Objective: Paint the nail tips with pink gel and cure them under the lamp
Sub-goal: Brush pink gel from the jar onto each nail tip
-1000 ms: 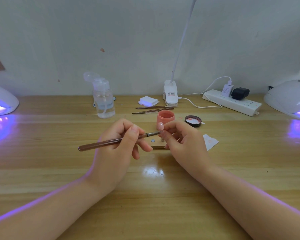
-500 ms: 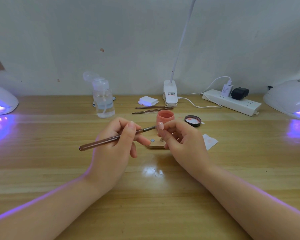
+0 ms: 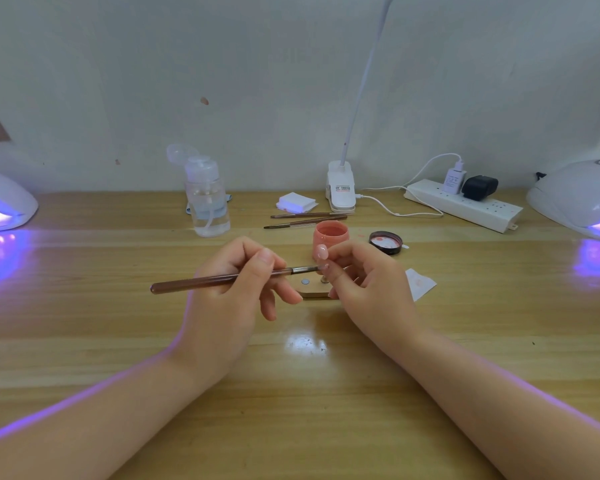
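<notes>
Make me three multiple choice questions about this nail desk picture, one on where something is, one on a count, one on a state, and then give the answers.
1. Where does the black jar lid lie?
A. right of the pink gel jar
B. on the power strip
C. under the left lamp

2. How many spare brushes lie behind the pink gel jar?
A. none
B. two
C. five

3. What state is the pink gel jar in?
A. open
B. capped
C. tipped over

Answers:
1 A, the lid rests on the table just right of the jar.
2 B, two thin brushes lie side by side there.
3 A, its mouth is bare, and it stands upright.
</notes>
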The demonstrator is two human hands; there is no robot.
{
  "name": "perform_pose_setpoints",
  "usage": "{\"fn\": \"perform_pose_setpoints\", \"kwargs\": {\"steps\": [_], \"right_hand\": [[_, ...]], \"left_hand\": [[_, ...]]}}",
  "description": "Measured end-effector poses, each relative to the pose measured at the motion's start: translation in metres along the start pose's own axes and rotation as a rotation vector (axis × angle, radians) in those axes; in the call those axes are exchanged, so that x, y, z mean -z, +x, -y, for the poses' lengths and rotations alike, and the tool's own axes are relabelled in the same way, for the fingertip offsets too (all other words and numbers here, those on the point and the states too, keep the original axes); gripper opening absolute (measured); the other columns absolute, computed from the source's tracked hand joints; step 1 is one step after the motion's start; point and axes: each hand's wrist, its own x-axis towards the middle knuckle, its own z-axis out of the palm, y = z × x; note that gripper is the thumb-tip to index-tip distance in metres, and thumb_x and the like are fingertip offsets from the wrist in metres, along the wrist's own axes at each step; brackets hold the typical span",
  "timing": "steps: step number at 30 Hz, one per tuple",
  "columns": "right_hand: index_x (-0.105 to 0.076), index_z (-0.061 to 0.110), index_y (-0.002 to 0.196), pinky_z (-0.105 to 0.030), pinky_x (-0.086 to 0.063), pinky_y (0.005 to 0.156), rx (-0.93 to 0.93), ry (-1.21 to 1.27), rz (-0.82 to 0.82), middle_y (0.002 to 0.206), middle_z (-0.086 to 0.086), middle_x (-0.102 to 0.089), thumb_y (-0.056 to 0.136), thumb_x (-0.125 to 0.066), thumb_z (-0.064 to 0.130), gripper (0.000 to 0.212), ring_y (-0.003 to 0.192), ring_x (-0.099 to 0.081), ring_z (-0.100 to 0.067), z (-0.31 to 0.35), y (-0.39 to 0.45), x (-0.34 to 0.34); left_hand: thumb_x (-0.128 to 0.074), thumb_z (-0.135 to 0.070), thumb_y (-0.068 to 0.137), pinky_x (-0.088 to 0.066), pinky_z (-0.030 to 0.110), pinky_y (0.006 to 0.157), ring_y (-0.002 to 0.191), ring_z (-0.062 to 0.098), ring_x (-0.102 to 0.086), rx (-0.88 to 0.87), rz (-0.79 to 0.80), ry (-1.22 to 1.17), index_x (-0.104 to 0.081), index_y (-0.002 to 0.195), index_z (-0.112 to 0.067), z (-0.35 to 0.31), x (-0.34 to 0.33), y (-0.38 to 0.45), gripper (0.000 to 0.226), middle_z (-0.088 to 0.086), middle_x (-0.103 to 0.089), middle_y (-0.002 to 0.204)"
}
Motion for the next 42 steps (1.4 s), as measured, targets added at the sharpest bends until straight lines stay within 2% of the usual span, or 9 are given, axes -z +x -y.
{"fn": "perform_pose_setpoints", "kwargs": {"steps": [5, 8, 11, 16, 23, 30, 34, 37, 42], "right_hand": [[-0.070, 0.018, 0.088, -0.050, -0.052, 0.067, -0.032, 0.017, -0.021, 0.075, -0.003, -0.070, 0.091, -0.065, 0.029, 0.012, 0.067, -0.063, -0.030, 0.002, 0.000, -0.001], [-0.070, 0.018, 0.085, -0.048, -0.053, 0.066, -0.058, 0.021, -0.030, 0.074, -0.004, -0.070, 0.089, -0.068, 0.025, 0.008, 0.065, -0.063, -0.030, 0.002, 0.001, 0.000], [-0.071, 0.019, 0.082, -0.045, -0.055, 0.063, -0.067, 0.021, -0.037, 0.072, -0.002, -0.071, 0.087, -0.070, 0.027, 0.009, 0.062, -0.064, -0.026, 0.005, 0.002, -0.001], [-0.071, 0.026, 0.075, -0.033, -0.050, 0.062, -0.080, -0.182, -0.002, 0.060, 0.010, -0.064, 0.083, -0.072, 0.033, 0.011, 0.055, -0.054, -0.006, 0.003, 0.004, -0.009], [-0.072, 0.030, 0.077, -0.027, -0.036, 0.058, -0.094, -0.505, 0.025, 0.051, 0.014, -0.049, 0.084, -0.065, 0.040, 0.015, 0.063, -0.051, -0.008, -0.001, 0.005, -0.016], [-0.073, 0.029, 0.093, -0.031, -0.046, 0.066, -0.064, -0.773, 0.129, 0.081, 0.004, -0.068, 0.093, -0.051, 0.047, 0.029, 0.085, -0.059, -0.019, 0.000, 0.008, -0.019], [-0.071, 0.026, 0.087, -0.030, -0.046, 0.062, 0.009, -0.869, 0.112, 0.078, 0.005, -0.066, 0.090, -0.048, 0.053, 0.035, 0.081, -0.059, -0.019, 0.003, 0.003, -0.015], [-0.069, 0.021, 0.077, -0.028, -0.042, 0.056, 0.035, -0.970, 0.057, 0.069, 0.004, -0.064, 0.087, -0.048, 0.053, 0.040, 0.072, -0.060, -0.019, 0.002, 0.002, -0.004], [-0.071, 0.023, 0.082, -0.026, -0.037, 0.053, 0.011, -1.037, 0.063, 0.067, 0.004, -0.063, 0.088, -0.047, 0.055, 0.040, 0.069, -0.059, -0.018, -0.003, 0.005, 0.007]], "left_hand": [[-0.055, -0.032, 0.093, -0.045, 0.016, 0.053, 0.059, 0.014, -0.061, -0.036, -0.076, 0.061, -0.062, 0.089, -0.020, 0.008, 0.004, 0.007, 0.014, 0.003, -0.074, 0.080], [-0.067, -0.048, 0.079, -0.057, 0.028, 0.072, 0.084, 0.012, -0.068, 0.035, -0.082, 0.059, -0.065, 0.093, -0.036, 0.017, 0.009, 0.012, 0.019, 0.002, -0.073, 0.096], [-0.068, -0.055, 0.073, -0.054, 0.044, 0.093, 0.103, 0.012, -0.066, 0.116, -0.030, 0.059, -0.065, 0.095, -0.045, 0.026, 0.011, 0.017, 0.025, -0.001, -0.071, 0.106], [-0.061, -0.047, 0.084, -0.052, 0.044, 0.096, 0.113, 0.002, -0.060, 0.217, 0.075, -0.074, -0.061, 0.106, -0.045, 0.034, 0.004, 0.021, 0.022, -0.015, -0.067, 0.116], [-0.062, -0.053, 0.078, -0.053, 0.043, 0.094, 0.115, 0.009, -0.060, 0.222, 0.110, -0.165, -0.061, 0.111, -0.043, 0.035, 0.004, 0.017, 0.035, -0.012, -0.066, 0.119], [-0.060, -0.047, 0.083, -0.053, 0.035, 0.092, 0.116, 0.005, -0.059, 0.186, 0.115, -0.102, -0.056, 0.118, -0.034, 0.034, 0.003, 0.015, 0.037, -0.014, -0.067, 0.117], [-0.057, -0.031, 0.088, -0.051, 0.025, 0.095, 0.113, 0.006, -0.061, 0.097, 0.095, 0.008, -0.055, 0.120, -0.024, 0.028, 0.006, 0.013, 0.033, -0.012, -0.068, 0.114], [-0.059, -0.029, 0.086, -0.053, 0.029, 0.092, 0.111, 0.009, -0.063, 0.085, 0.079, 0.039, -0.058, 0.116, -0.024, 0.025, 0.009, 0.010, 0.030, -0.010, -0.070, 0.112], [-0.061, -0.023, 0.086, -0.053, 0.020, 0.087, 0.101, 0.008, -0.068, 0.087, 0.024, 0.060, -0.062, 0.106, -0.021, 0.023, 0.009, 0.008, 0.020, -0.008, -0.075, 0.100]]}}
